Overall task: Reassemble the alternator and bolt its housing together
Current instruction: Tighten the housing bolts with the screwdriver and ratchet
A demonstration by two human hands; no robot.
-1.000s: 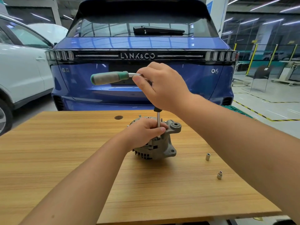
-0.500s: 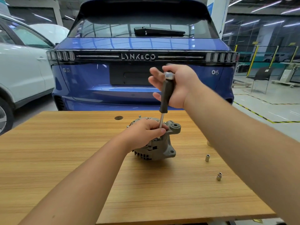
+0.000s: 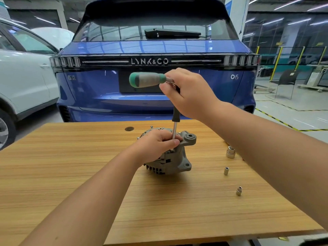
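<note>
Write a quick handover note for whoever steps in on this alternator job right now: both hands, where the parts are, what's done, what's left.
Left hand grips the alternator, upright on the wooden table.
Right hand holds the ratchet at its head, green handle pointing left, extension standing down into a housing bolt spot.
Three loose sockets lie to the right.
Done: housing halves together.
Left: how many bolts are tight cannot be seen; check each.

Left hand steadies alternator on table; right hand holds ratchet above.
</note>
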